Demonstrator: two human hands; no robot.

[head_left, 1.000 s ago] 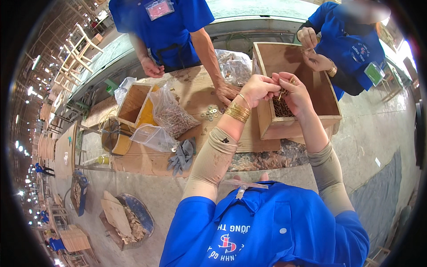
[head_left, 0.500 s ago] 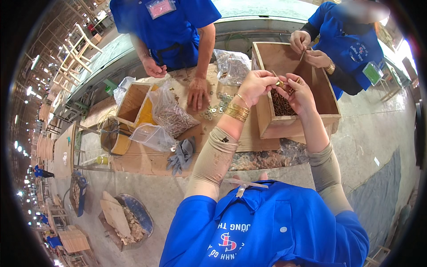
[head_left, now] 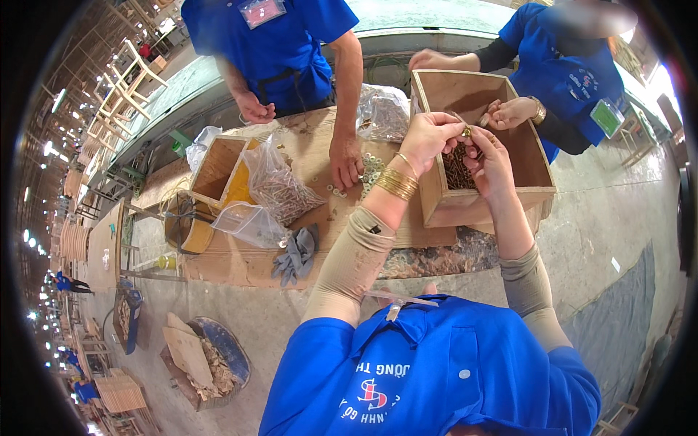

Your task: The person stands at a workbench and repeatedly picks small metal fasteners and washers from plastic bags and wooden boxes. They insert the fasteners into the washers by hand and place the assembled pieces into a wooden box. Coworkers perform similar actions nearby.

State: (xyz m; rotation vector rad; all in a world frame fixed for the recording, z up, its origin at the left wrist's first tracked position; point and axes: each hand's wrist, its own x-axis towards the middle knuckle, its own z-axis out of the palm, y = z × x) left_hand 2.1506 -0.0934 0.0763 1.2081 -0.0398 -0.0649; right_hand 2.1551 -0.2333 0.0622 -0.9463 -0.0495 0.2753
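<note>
Holds a small, shiny, brass-coloured metal piece [head_left: 466,132] (too small to tell its exact kind) above an open, rectangular, light-brown wooden box [head_left: 483,200] at the right end of the wood-topped desk [head_left: 218,270]. Grips it from the left with thumb and forefinger of the bare left hand [head_left: 430,138], pinched together; meets it from the right with the closed fingertips of the bare right hand [head_left: 494,161]. Just below, inside the box, a heap of brownish metal screws [head_left: 456,168]. Over the box's right wall, a co-worker's hand [head_left: 512,112] with bent fingers. Left of the box, toward the middle of the desk, flat, round, silvery washers [head_left: 372,167], with another co-worker's hand [head_left: 347,161] among them. By the far edge, a clear plastic bag [head_left: 383,116] of small pieces. Toward the left end, a transparent bag full of screws [head_left: 283,189] beside a small open wooden box [head_left: 217,166]. At the near edge, crumpled grey fabric gloves [head_left: 297,256].
</note>
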